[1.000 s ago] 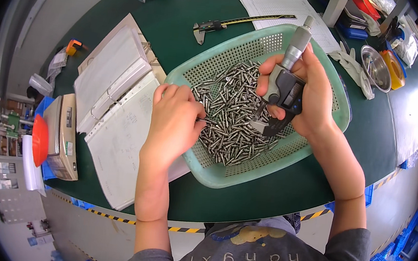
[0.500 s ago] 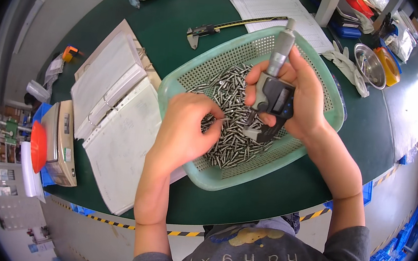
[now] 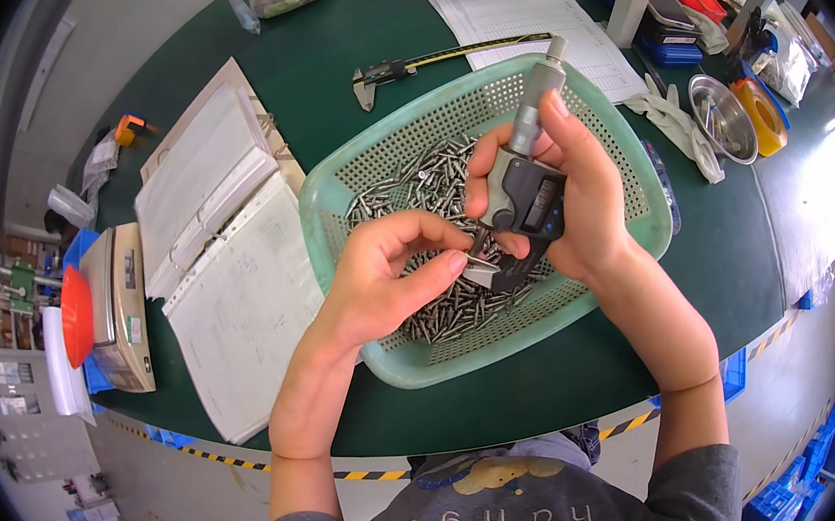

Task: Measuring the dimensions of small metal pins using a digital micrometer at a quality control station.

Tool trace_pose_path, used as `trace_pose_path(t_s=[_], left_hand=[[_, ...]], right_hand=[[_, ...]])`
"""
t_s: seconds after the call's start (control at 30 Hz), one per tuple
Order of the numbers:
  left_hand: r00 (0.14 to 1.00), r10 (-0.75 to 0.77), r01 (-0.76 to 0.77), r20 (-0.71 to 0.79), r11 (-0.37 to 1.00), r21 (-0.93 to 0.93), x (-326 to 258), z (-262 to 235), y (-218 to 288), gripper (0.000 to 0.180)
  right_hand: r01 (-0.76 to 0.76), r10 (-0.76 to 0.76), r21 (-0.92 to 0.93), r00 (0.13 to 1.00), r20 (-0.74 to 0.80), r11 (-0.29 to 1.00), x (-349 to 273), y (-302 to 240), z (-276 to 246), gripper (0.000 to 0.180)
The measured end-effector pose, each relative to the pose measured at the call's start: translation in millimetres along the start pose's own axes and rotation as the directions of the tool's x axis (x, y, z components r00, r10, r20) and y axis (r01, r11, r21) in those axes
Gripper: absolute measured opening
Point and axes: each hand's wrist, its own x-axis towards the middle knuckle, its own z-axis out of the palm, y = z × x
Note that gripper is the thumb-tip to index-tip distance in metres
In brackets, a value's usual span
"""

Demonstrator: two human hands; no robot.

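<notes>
My right hand (image 3: pixel 591 209) grips a digital micrometer (image 3: pixel 523 192), its thimble pointing up and away and its frame low over the basket. The thumb rests along the thimble. Between the thumb and forefinger of my left hand (image 3: pixel 367 281) is a small metal pin (image 3: pixel 479 260), right at the micrometer's measuring faces. Whether the faces touch the pin is too small to tell. Under both hands, a pale green perforated basket (image 3: pixel 407 368) holds a heap of similar metal pins (image 3: pixel 464 317).
To the left lie an open ring binder (image 3: pixel 241 314) and a scale (image 3: pixel 122 302). Beyond the basket are a caliper (image 3: pixel 385 75) and paper sheets (image 3: pixel 522 14). White gloves (image 3: pixel 680 127), a metal bowl (image 3: pixel 723 119) and yellow tape (image 3: pixel 761 118) sit at far right.
My left hand has brought the pin right and slightly down, from above the heap to the micrometer's faces. The view has shifted a little, and the right hand still holds the micrometer.
</notes>
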Motion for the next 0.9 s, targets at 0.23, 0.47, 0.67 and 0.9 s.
trace_pose_path(t_s=[0.23, 0.47, 0.67, 0.9], left_hand=[[0.999, -0.037, 0.038, 0.013, 0.999, -0.028, -0.4, 2.2, 3.3, 0.016], [1.0, -0.013, 0.013, 0.004, 0.998, 0.054, 0.8, -0.5, 4.1, 0.013], [0.97, 0.219, -0.116, -0.102, 0.791, 0.601, 6.0, -11.0, 3.1, 0.01], [0.978, 0.151, -0.168, 0.141, 0.181, 0.969, -6.9, -30.3, 6.2, 0.012]], right_hand=[[-0.012, 0.012, 0.041, 1.0, 0.005, 0.999, -0.2, 2.6, -1.2, 0.058], [-0.025, 0.025, 0.011, 1.0, 0.01, 1.0, 0.1, 3.1, 0.9, 0.062], [0.022, -0.021, 0.044, 1.0, -0.003, 0.999, 3.0, 1.8, -1.8, 0.063], [0.038, -0.041, 0.07, 0.998, 0.039, 0.997, 4.9, 5.2, -6.7, 0.064]])
